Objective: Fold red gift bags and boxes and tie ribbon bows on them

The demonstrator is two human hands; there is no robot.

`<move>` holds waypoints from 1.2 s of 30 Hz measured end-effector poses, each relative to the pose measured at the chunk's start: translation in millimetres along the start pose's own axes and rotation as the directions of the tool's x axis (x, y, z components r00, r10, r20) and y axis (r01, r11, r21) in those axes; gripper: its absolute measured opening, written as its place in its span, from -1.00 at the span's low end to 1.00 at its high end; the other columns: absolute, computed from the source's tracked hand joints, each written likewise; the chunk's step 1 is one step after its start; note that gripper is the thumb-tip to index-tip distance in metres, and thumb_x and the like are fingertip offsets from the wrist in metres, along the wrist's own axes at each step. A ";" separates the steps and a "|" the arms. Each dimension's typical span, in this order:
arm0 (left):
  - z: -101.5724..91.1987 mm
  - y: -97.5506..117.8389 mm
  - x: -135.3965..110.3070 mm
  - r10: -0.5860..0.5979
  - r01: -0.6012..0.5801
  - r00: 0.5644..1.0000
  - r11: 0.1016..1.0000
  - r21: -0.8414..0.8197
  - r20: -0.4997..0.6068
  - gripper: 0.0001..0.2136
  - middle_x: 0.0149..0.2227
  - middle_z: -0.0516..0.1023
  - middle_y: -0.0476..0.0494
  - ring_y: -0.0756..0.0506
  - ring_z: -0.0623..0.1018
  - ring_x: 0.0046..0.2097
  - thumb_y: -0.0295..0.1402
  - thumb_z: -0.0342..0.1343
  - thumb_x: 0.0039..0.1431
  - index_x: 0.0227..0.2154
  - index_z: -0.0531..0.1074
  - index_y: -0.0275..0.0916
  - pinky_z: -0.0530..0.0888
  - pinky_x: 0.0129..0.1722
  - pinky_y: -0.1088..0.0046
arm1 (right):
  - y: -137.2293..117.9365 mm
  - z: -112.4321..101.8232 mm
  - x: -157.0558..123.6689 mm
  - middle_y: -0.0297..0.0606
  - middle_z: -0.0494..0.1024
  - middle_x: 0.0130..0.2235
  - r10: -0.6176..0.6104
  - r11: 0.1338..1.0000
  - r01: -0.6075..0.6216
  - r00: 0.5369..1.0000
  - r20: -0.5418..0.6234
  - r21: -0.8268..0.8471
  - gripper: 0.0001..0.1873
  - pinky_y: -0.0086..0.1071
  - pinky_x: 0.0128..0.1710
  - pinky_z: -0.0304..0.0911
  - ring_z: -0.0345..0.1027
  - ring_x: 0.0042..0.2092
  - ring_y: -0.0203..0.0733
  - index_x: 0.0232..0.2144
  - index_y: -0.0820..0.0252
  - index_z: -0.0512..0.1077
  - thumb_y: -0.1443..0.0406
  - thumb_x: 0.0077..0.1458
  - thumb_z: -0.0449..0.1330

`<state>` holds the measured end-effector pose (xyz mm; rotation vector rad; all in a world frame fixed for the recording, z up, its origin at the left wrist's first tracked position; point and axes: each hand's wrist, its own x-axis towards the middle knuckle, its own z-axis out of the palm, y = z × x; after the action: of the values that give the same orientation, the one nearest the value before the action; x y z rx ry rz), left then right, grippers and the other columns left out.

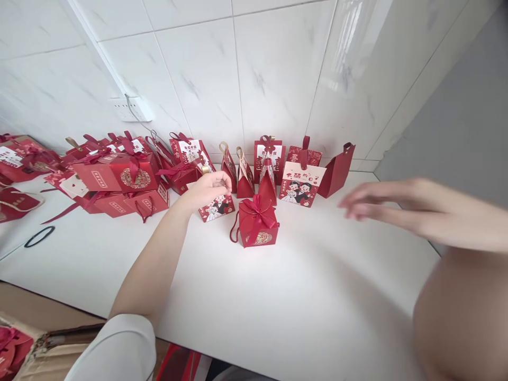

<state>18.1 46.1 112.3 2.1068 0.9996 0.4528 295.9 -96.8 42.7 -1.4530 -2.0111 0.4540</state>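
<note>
My left hand (209, 189) reaches over the white table (301, 296), fingers curled shut above a red cartoon-couple gift box (217, 207); what they pinch is hidden. A red box with a ribbon bow (257, 221) stands just right of it. My right hand (400, 207) hovers open at the right, fingers stretched out flat and holding nothing, near a larger cartoon-couple box (299, 185) and a plain red bag (336, 169).
Several small red gift boxes (268, 159) line the tiled wall. A pile of red boxes with ribbons (115, 174) fills the left of the table. A black hair tie (39, 236) lies at the left. A cardboard carton (35, 349) sits below the table edge.
</note>
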 end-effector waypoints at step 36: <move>68.7 54.3 -21.5 0.017 -0.250 0.920 0.794 0.554 0.391 0.00 0.19 0.27 -0.27 -0.40 0.29 0.17 0.06 0.22 -0.22 0.30 -0.08 -0.07 0.29 0.09 0.07 | -14.0 -53.1 2.9 -0.30 0.57 -0.18 0.096 0.958 -0.058 0.988 0.123 -0.281 -0.75 -0.37 -0.33 0.32 0.47 -0.22 -0.15 -0.10 0.04 0.37 0.18 0.23 -0.01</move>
<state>72.2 -26.0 108.1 2.7060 0.8303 -0.2422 319.7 -102.7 92.0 -1.7154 -2.2006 0.3195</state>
